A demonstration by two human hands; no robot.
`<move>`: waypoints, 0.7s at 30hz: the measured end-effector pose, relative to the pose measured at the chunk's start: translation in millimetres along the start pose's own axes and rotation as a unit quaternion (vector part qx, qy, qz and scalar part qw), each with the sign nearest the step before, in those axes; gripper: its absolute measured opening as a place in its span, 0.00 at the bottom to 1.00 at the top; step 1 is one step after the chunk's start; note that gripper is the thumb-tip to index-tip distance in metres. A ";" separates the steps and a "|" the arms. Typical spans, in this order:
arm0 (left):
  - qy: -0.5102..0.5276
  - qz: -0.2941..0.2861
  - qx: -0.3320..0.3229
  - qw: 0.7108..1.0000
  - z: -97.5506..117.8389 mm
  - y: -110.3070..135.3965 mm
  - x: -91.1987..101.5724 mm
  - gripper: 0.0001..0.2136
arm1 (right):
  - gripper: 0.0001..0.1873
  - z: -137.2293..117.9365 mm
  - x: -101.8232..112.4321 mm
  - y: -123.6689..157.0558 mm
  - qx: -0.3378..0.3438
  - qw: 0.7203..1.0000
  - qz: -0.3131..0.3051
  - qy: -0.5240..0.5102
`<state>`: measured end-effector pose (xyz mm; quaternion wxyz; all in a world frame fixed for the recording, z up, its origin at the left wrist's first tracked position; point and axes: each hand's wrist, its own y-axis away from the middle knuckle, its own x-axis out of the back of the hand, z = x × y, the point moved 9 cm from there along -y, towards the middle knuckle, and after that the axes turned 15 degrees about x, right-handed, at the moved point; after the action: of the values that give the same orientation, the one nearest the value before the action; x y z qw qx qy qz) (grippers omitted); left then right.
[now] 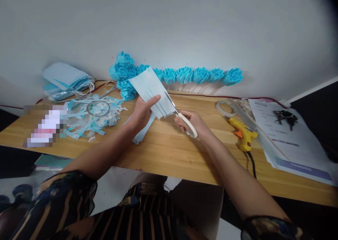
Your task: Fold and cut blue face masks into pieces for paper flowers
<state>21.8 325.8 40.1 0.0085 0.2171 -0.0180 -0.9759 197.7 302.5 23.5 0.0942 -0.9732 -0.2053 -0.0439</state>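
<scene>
Several soft masks (67, 76) lie stacked at my feed's left, then one heap of ragged scraps (79, 111). I see the left hand (142, 110), thumb uppermost, pinching one pleated sheet (150, 87) aslant over the wooden table (169, 159); the right hand (196, 122), angled inward, grips one pair of scissors (186, 121) at its edge. One yellow glue gun (246, 136) lies farther right.

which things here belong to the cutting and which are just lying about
Belong to the cutting:
- pleated blue sheet, in the left hand
- scissors, in the right hand, blades at the sheet
- probably the blue and white scraps

Seemingly just lying about:
- keys
- printed papers
- yellow glue gun, unused at this moment
</scene>
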 end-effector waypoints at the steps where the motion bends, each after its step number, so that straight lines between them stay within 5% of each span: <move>1: -0.002 0.003 0.000 1.000 0.2 -1.2 1.4 0.29 | 0.21 -0.5 -0.9 0.1 0.000 1.000 -0.005 0.005; 12: -0.034 0.011 0.010 0.999 1.3 1.4 -1.0 0.28 | 0.26 -9.0 -4.5 1.0 0.048 0.993 -0.087 0.059; 17: -0.035 0.021 0.016 0.999 -1.9 -0.5 2.4 0.33 | 0.51 -3.4 -1.5 0.1 0.016 0.996 -0.081 0.041; 21: -0.025 0.018 0.024 0.999 -6.5 -2.6 3.3 0.35 | 0.55 4.7 2.2 0.4 -0.003 0.996 -0.073 0.047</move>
<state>21.6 328.1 32.7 0.0202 0.1922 -0.0459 -0.9801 200.1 304.0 19.1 0.0977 -0.9527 -0.2709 -0.0968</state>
